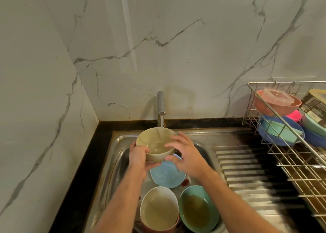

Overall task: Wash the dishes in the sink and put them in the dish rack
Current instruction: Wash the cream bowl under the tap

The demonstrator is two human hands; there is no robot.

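Rinsing is in hand — the left hand (138, 157) pinches the beige bowl (155, 144) under the tap (161, 103), the right hand (187, 155) spread beside it — next, likely a scrub inside.

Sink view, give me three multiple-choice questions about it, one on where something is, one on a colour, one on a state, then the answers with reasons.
1. Where is the dish rack relative to the sink?
A. To its right, on the drainboard
B. To its left
C. Inside the basin

2. What colour is the plate lying just below the held bowl?
A. Red
B. Light blue
C. Black

3. What is the tap doing?
A. It is off
B. It is running into the held bowl
C. It is hidden by a towel

Answers:
1. A, the wire rack sits right of the basin, over the ridged drainboard.
2. B, the plate under the beige bowl is pale blue.
3. B, a stream falls from the spout into the bowl, which the left hand grips at its side while the right hand has its fingers at the rim.
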